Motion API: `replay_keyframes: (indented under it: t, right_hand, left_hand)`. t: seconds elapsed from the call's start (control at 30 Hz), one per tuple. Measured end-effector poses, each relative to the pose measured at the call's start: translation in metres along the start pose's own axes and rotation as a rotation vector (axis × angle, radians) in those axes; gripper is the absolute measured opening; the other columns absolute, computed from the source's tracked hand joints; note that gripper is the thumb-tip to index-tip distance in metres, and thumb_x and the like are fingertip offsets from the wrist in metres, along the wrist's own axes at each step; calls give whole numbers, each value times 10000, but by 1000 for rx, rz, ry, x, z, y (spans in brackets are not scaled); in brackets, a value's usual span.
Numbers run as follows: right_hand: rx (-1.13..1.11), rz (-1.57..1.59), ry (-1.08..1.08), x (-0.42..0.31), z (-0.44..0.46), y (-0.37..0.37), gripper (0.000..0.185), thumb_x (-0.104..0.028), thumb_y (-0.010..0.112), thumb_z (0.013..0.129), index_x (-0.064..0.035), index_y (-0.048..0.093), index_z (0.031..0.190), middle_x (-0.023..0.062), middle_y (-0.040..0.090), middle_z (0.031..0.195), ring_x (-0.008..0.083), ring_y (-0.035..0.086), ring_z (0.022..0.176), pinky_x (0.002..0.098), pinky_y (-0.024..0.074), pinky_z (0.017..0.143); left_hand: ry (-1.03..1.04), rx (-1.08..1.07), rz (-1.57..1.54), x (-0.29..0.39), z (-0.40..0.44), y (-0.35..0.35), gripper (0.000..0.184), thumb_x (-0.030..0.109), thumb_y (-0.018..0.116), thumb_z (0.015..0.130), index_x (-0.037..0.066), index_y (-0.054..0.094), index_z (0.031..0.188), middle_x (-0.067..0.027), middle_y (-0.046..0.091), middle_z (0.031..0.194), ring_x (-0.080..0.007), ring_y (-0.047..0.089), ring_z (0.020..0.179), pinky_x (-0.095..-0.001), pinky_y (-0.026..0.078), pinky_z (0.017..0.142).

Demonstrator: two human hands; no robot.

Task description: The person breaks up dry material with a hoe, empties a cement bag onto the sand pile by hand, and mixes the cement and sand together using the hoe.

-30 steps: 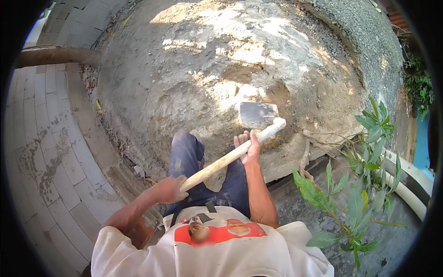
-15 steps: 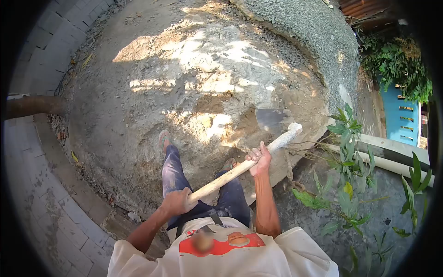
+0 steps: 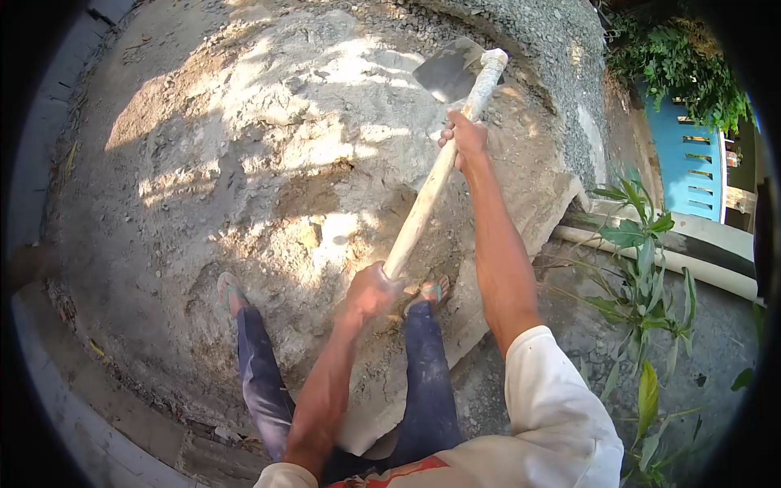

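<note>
A hoe with a pale wooden handle (image 3: 421,210) reaches forward from my body, its wide metal blade (image 3: 446,71) at the far end. Near the butt of the handle, my left hand (image 3: 374,291) is wrapped around the wood. Higher up, close to the blade, my right hand (image 3: 466,140) grips the same handle, its arm stretched out. The blade appears raised over the grey, crumbly ground (image 3: 277,187). Below the handle are my two feet in sandals (image 3: 434,290), set apart on the dirt.
A gravel heap (image 3: 561,49) lies at the upper right. Leafy plants (image 3: 643,252) grow at the right beside a pale pipe (image 3: 691,272). Further back stands a blue fence (image 3: 690,159). A block wall (image 3: 61,423) curves along the left.
Both hands have swung the hoe forward and up, away from my body. Its blade has moved towards the gravel heap. My view has shifted too, and both arms are more extended.
</note>
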State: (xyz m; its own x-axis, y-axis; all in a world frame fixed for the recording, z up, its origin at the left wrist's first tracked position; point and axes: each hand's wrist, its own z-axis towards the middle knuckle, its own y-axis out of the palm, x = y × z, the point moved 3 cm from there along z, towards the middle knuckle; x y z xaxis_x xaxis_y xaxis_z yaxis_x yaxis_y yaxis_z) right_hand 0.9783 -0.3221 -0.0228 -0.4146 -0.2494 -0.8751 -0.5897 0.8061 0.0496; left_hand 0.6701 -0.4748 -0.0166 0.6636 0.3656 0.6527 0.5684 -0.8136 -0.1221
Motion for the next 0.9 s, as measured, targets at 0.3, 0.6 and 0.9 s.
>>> replay_keyframes:
  t: [0.3,0.6,0.9]
  right_hand:
    - [79,-467,230,129,2,-34,246,-128,667,839,102,588,878,130,595,666,203,581,496,359,489,419]
    - [41,-422,514,241,-81,-69,233,-100,652,860,103,570,939,99,556,648,192,566,472,362,476,399]
    - [-41,-386,828,355,-289,-86,268,-94,634,878,9,477,1070,44,511,683,146,525,465,342,457,393]
  left_hand:
    - [-154,-18,-198,-81,-9,68,463,314,796,823,-55,664,1069,-69,670,820,-146,613,738,-337,519,670]
    - [-360,-39,-129,-140,-103,96,521,400,779,817,-40,691,1080,-213,717,830,-277,706,775,-416,541,736]
    - [-757,-146,-168,-273,-252,152,409,351,725,815,-24,737,978,-288,724,921,-419,716,979,-470,568,823]
